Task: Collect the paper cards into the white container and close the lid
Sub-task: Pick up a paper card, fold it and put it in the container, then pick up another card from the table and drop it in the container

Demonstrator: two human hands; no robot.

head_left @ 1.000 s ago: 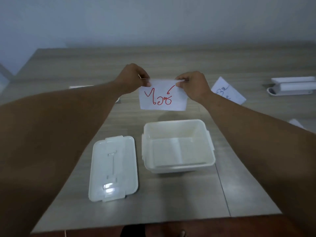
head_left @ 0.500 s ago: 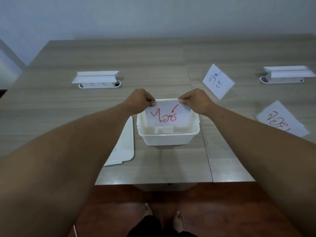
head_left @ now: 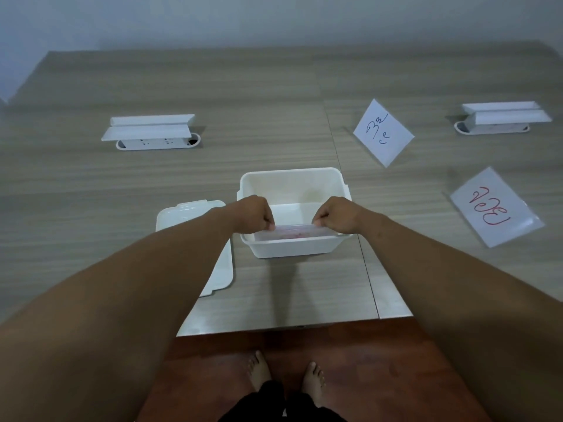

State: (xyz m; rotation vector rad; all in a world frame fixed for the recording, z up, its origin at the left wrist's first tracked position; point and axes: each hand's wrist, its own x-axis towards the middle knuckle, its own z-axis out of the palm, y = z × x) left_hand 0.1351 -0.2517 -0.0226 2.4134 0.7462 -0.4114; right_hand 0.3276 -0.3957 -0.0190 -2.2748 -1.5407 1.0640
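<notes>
The white container [head_left: 292, 181] stands open in the middle of the table. Inside its near wall a paper card with red writing [head_left: 294, 232] lies almost flat and low. My left hand [head_left: 254, 214] pinches the card's left end and my right hand [head_left: 335, 215] pinches its right end. The white lid [head_left: 185, 214] lies flat just left of the container, partly hidden by my left forearm. Two more cards rest on the table to the right: one with blue writing [head_left: 383, 132] and one with red writing [head_left: 495, 207].
A white flip-up socket box [head_left: 150, 132] sits at the back left and another socket box [head_left: 502, 118] at the back right. The wooden table's near edge [head_left: 274, 327] runs just in front of my bare feet [head_left: 286, 376] on the brown floor.
Both hands have lowered the red-lettered card from upright above the container down into it, tipping it nearly flat. The view has tilted further down.
</notes>
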